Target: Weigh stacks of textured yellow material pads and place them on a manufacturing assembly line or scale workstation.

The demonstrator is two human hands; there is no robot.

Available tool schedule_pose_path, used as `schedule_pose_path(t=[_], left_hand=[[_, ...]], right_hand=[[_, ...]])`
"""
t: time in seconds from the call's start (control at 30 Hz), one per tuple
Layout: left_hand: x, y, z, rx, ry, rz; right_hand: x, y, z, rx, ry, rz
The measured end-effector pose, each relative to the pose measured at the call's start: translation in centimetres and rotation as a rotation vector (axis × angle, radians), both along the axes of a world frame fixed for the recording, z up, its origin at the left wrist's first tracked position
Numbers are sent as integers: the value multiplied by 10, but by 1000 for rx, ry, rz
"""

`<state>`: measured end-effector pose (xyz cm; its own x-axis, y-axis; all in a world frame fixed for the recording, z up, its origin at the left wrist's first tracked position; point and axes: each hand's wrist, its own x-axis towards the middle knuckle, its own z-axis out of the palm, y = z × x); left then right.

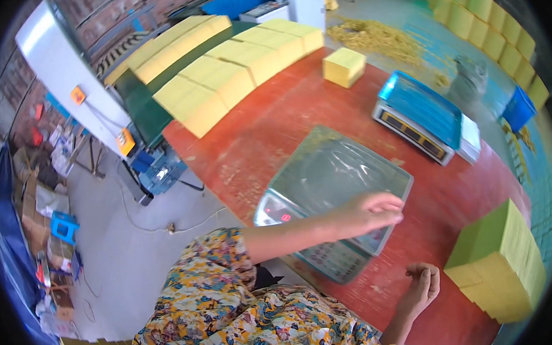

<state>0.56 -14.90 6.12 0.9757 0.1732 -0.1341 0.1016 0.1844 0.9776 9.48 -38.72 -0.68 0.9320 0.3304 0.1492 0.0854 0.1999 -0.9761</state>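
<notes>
My left hand [377,211] hangs over the right edge of a digital scale [320,176], its fingers stretched out and slightly blurred, holding nothing I can see. A clear plastic cover lies over the scale, and red digits glow on its display at the left. My left forearm crosses the near part of it and hides some of the keypad. Right of the scale's near corner, my right hand [420,288] is above the red table [385,305], fingers loosely bent and apart with nothing visible in them. A stack of yellow paper [500,269] with a green top stands to its right.
A second scale [419,116] with a blue tray stands at the table's far right. One small yellow paper block [344,66] sits at the far edge. Rows of yellow stacks [238,67] line the far left, beside a tall white machine [70,65]. A blue bin [518,108] stands beyond.
</notes>
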Motion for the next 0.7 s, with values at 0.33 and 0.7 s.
schedule_pose_path(t=[0.33, 0.7], left_hand=[[-274, 298, -41, 1149, 15, 892], [-304, 519, -92, 1744, 401, 576]], right_hand=[[-210, 327, 45, -15, 40, 748], [-245, 660, 12, -258, -890, 553]])
